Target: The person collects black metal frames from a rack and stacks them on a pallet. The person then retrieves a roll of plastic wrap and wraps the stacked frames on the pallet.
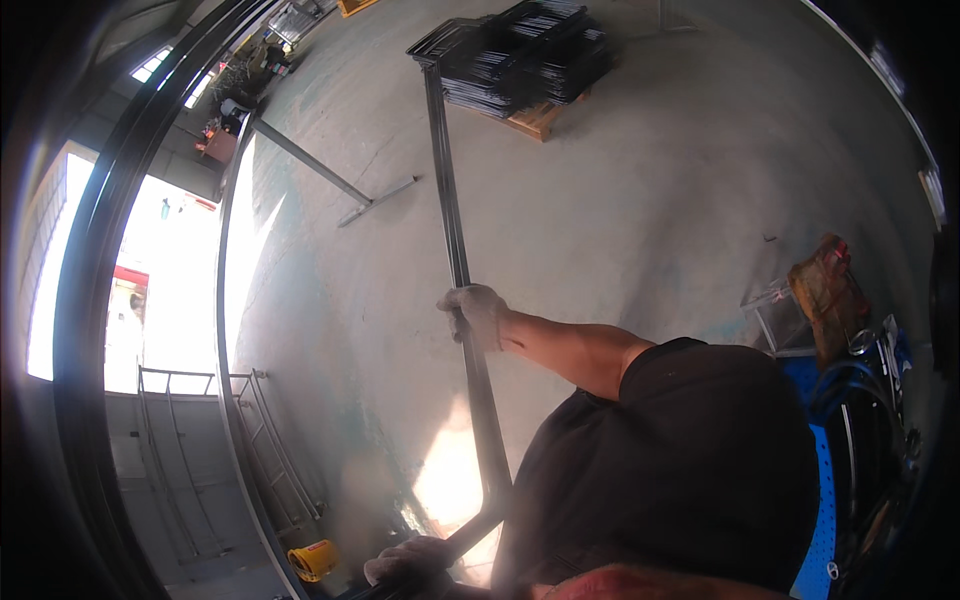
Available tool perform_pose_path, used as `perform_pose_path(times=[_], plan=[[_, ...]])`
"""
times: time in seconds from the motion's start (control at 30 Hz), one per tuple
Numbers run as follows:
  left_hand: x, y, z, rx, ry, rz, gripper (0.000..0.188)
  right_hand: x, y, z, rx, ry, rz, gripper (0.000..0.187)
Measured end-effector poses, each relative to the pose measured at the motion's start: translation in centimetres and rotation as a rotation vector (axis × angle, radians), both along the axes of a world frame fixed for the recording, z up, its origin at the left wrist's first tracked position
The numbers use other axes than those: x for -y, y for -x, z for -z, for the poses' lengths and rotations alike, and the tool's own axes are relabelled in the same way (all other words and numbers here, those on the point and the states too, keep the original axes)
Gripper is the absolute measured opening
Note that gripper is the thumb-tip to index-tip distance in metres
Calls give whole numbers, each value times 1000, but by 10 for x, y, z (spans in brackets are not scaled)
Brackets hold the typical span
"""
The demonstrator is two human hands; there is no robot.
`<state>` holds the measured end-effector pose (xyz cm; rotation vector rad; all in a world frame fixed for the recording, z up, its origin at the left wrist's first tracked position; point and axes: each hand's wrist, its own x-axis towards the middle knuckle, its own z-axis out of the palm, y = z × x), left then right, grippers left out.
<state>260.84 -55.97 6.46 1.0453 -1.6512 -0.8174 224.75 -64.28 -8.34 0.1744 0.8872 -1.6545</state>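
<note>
i see the right hand (478,315), gloved, wrapped tight around a long dark metal bar (452,225) at the frame's centre; the bar runs up toward the stack of black metal frames (520,55) at the top. the left hand (410,565), bottom centre, grips the bar's angled lower end above the concrete floor (640,200).

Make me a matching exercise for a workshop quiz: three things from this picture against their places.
Things:
1. long dark metal bar
2. stack of black metal frames
3. yellow drum-shaped tool

Places:
A. floor, bottom left
B. wooden pallet, far end of floor
C. in the grip of both gloved hands (right hand, left hand)

Pairs: 1-C, 2-B, 3-A
</note>
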Motion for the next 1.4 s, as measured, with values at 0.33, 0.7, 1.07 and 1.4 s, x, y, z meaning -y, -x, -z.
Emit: perform_pose_path(times=[0.33, 0.7, 1.07, 1.4], plan=[[153, 214, 21, -302, -143, 48, 61, 8, 230, -19, -152, 14, 555, 21], [438, 517, 52, -491, -210, 382, 57, 79, 456, -63, -457, 204, 1000, 18], [667, 799, 53, -359, -341, 567, 57, 88, 697, -33, -411, 167, 1343, 34], [877, 1036, 48, -257, -344, 521, 60, 290, 890, -6, -181, 44, 1420, 39]])
